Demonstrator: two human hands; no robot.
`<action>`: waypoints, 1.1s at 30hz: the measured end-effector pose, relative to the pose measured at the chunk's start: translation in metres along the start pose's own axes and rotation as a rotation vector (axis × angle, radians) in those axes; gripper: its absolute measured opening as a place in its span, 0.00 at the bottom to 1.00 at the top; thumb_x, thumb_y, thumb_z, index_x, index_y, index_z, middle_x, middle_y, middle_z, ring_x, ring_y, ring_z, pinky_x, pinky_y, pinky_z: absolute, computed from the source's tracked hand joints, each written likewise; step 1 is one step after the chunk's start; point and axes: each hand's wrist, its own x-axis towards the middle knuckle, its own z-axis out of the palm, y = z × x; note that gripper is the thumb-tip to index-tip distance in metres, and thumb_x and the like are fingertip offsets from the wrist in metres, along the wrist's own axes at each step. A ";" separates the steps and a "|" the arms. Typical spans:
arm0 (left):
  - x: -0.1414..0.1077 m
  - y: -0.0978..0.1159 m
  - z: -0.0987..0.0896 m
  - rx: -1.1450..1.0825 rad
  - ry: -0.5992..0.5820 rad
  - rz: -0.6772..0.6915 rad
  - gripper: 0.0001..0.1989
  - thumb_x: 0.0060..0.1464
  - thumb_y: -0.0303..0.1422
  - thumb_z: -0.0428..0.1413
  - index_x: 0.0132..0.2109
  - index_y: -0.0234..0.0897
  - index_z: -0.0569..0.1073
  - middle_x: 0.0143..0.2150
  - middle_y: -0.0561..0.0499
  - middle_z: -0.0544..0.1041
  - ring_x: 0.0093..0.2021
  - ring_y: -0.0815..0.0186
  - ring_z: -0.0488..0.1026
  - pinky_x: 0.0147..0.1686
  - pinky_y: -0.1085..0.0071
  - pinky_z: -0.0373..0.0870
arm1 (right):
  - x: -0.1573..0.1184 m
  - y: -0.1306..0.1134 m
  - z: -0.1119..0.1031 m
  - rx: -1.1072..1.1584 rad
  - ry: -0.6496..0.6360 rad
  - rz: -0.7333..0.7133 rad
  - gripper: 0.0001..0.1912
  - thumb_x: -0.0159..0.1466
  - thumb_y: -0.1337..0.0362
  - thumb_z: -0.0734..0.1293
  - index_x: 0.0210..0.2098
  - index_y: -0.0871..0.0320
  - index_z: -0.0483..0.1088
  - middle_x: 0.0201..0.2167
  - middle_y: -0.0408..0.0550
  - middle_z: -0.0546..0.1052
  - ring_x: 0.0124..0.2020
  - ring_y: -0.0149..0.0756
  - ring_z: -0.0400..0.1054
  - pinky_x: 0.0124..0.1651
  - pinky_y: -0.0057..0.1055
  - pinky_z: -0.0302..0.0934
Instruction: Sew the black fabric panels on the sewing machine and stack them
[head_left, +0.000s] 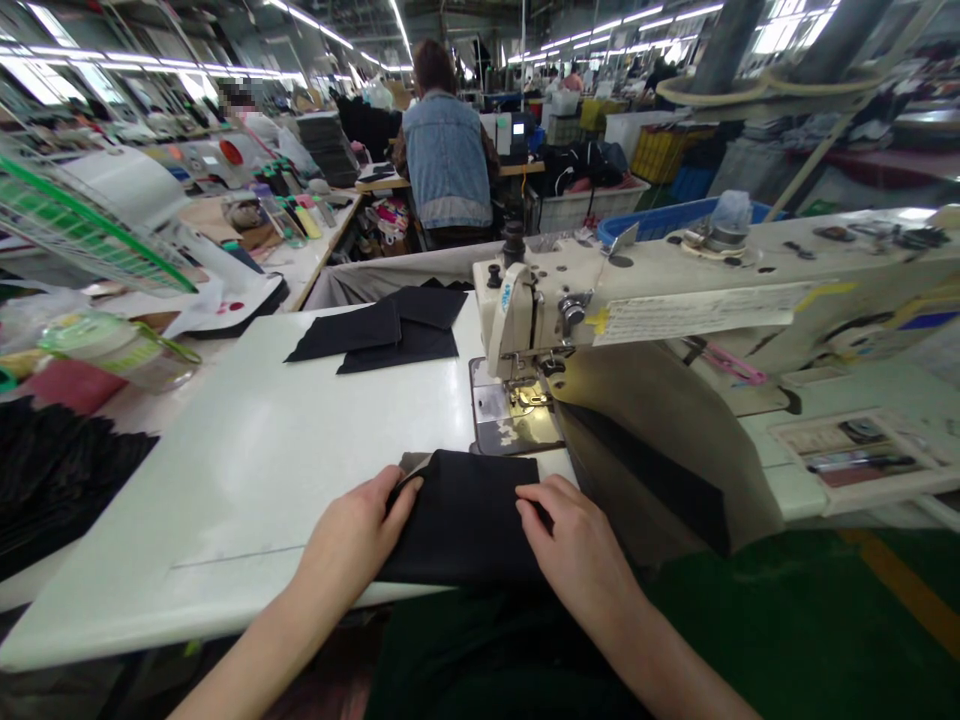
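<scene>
Your left hand (358, 540) rests on the left edge of the folded piece of black woven fabric (461, 515), its fingers (401, 495) curled and pinching the upper left corner, where a lighter underside shows. Your right hand (577, 550) lies flat on the right edge, fingers (534, 498) bent and pressing the cloth down rather than gripping it.

The piece lies at the near edge of the white work surface (262, 450), directly in front of the needle plate of the cream industrial sewing machine (540, 310), and overhangs toward your lap.

Judged by its drape, the fabric is light, soft and limp, with no stiffness of its own; it is likely to slide easily on the glossy surface. Hold is best taken at the corners and edges, as both hands now do, keeping layers aligned.

A stack of black cut fabric panels (390, 330) lies farther back on the surface, well apart. A seated person in a denim vest (446, 150) works beyond, facing away.
</scene>
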 end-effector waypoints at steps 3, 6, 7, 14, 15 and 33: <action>0.001 0.000 -0.001 -0.020 0.001 -0.013 0.12 0.66 0.42 0.46 0.37 0.42 0.66 0.29 0.48 0.77 0.34 0.52 0.79 0.33 0.67 0.63 | 0.001 0.000 -0.003 -0.064 -0.019 -0.014 0.08 0.65 0.73 0.66 0.40 0.57 0.76 0.35 0.45 0.77 0.37 0.37 0.76 0.41 0.32 0.69; 0.005 -0.001 -0.003 -0.120 0.048 -0.060 0.13 0.67 0.44 0.46 0.39 0.41 0.66 0.29 0.50 0.77 0.33 0.54 0.78 0.33 0.67 0.63 | -0.001 -0.001 -0.006 -0.165 0.004 -0.081 0.08 0.66 0.70 0.66 0.39 0.55 0.77 0.34 0.46 0.74 0.37 0.39 0.74 0.37 0.33 0.68; 0.006 -0.002 -0.004 -0.151 0.060 -0.072 0.13 0.68 0.43 0.46 0.38 0.41 0.66 0.29 0.50 0.77 0.33 0.55 0.78 0.33 0.67 0.63 | -0.001 0.000 -0.007 -0.195 0.018 -0.111 0.08 0.67 0.69 0.65 0.39 0.55 0.77 0.35 0.47 0.74 0.37 0.40 0.73 0.36 0.34 0.68; 0.009 -0.004 -0.006 -0.141 0.044 -0.110 0.11 0.68 0.34 0.51 0.34 0.40 0.68 0.28 0.51 0.76 0.32 0.60 0.76 0.31 0.70 0.60 | -0.005 0.008 -0.004 -0.258 0.103 -0.306 0.13 0.72 0.66 0.59 0.42 0.56 0.76 0.42 0.53 0.74 0.44 0.46 0.69 0.42 0.41 0.68; 0.008 -0.004 -0.006 -0.137 0.046 -0.114 0.11 0.68 0.34 0.51 0.35 0.40 0.68 0.29 0.51 0.77 0.32 0.61 0.76 0.31 0.70 0.60 | -0.006 0.009 -0.004 -0.262 0.108 -0.323 0.13 0.72 0.65 0.59 0.42 0.57 0.76 0.43 0.54 0.74 0.45 0.46 0.69 0.43 0.42 0.68; 0.010 -0.012 0.028 -0.072 0.244 0.644 0.24 0.69 0.34 0.49 0.69 0.36 0.62 0.72 0.42 0.62 0.72 0.55 0.58 0.68 0.54 0.62 | 0.001 0.024 0.007 -0.365 0.038 -0.477 0.16 0.73 0.66 0.59 0.56 0.64 0.70 0.52 0.60 0.77 0.55 0.49 0.72 0.57 0.47 0.69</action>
